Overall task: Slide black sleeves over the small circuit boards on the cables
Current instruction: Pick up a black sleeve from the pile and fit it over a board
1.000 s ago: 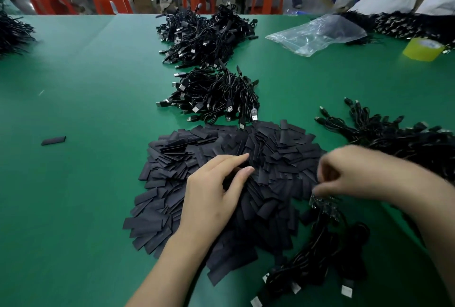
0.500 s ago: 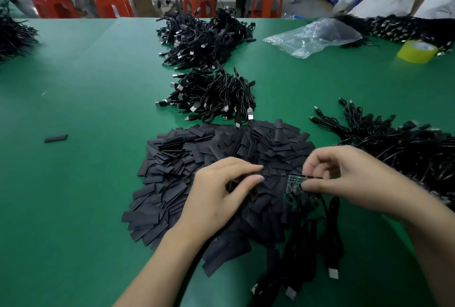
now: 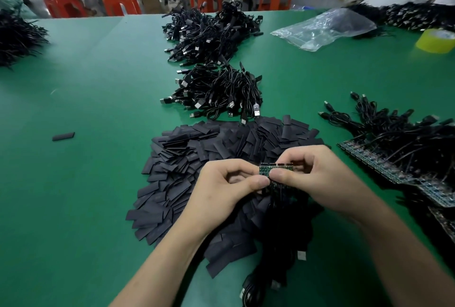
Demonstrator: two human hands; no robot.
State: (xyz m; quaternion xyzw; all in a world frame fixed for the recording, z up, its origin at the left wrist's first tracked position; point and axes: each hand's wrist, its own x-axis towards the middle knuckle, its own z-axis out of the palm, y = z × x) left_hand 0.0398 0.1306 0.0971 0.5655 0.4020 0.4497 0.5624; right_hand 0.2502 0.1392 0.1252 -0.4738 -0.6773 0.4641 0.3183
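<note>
A small strip of green circuit boards (image 3: pixel 275 170) with black cables hanging below it is held above a heap of flat black sleeves (image 3: pixel 202 159) on the green table. My left hand (image 3: pixel 229 191) pinches the strip's left end with thumb and forefinger. My right hand (image 3: pixel 317 178) pinches its right part, thumb in front. The strip's cables (image 3: pixel 278 257) trail down toward me, ending in USB plugs. I cannot tell whether my left hand also holds a sleeve.
More board strips with cables (image 3: pixel 406 159) lie at the right. Two piles of black USB cables (image 3: pixel 216 90) (image 3: pixel 211 33) sit beyond the sleeves. One stray sleeve (image 3: pixel 63 136) lies left. A clear plastic bag (image 3: pixel 322 28) and a yellow tape roll (image 3: pixel 435 40) are at the back right.
My right hand has carried the board strip left and up from the cable heap. My left hand has lifted off the sleeve heap and taken hold of the strip's left end.
</note>
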